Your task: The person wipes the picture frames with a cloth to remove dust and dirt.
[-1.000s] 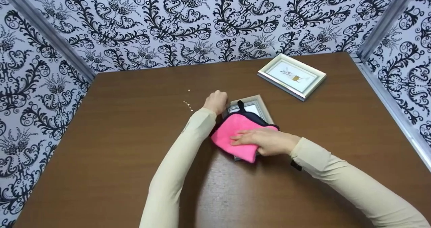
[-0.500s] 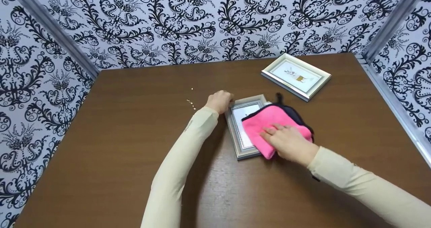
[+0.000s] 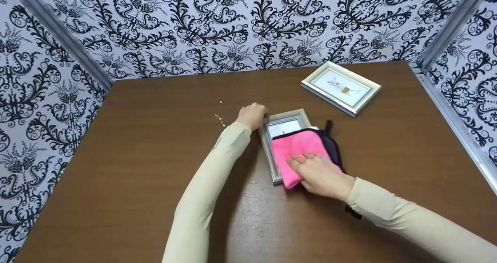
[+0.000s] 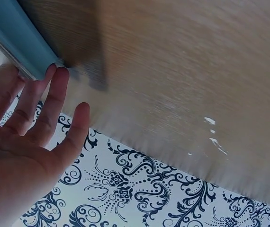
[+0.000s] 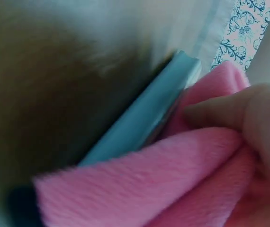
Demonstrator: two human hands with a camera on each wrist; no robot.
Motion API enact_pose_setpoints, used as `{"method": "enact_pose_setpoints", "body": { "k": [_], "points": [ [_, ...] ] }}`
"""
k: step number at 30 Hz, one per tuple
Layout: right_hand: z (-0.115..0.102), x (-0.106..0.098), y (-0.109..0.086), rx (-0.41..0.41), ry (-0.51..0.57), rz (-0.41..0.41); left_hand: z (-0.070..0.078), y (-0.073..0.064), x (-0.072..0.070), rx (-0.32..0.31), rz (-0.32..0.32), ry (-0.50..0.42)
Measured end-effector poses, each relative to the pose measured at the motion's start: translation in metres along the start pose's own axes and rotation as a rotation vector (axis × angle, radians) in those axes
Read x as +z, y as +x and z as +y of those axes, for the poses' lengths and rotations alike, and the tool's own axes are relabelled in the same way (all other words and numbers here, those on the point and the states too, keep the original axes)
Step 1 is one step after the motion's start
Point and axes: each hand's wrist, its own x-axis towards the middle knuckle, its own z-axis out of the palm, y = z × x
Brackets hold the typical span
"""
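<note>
A picture frame with a pale silver border lies face up near the middle of the table. My left hand grips its far left corner; in the left wrist view, fingertips touch the frame's side while the little finger stays apart. Across the frame's right part lies a pink cloth with a dark underside and a black loop. My right hand holds this cloth and presses it over the glass. In the right wrist view the bunched cloth sits between thumb and fingers, beside the frame's edge.
A second picture frame with a deer-like drawing lies at the back right of the brown table. Small white bits are scattered left of my left hand. Patterned walls enclose the table's back and sides.
The cloth in my right hand slides right across the frame, baring its left part, then comes partway back left and nearer. My left hand stays at the frame's corner.
</note>
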Motion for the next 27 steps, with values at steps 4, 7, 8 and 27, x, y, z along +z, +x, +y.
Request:
{"method": "enact_pose_setpoints", "body": {
  "k": [4,7,8,27],
  "points": [
    [0.006,0.005,0.002,-0.083,0.150,-0.031,0.001,0.000,0.000,-0.011,-0.004,-0.001],
    [0.010,0.008,0.003,-0.192,0.270,-0.012,0.001,0.000,-0.001,-0.018,-0.013,-0.004],
    [0.011,0.009,0.003,-0.236,0.297,-0.005,0.001,0.000,-0.001,-0.019,-0.015,-0.004],
    [0.034,-0.020,-0.026,-0.182,0.056,-0.073,0.004,0.002,0.002,-0.078,-0.034,0.006]
  ]
}}
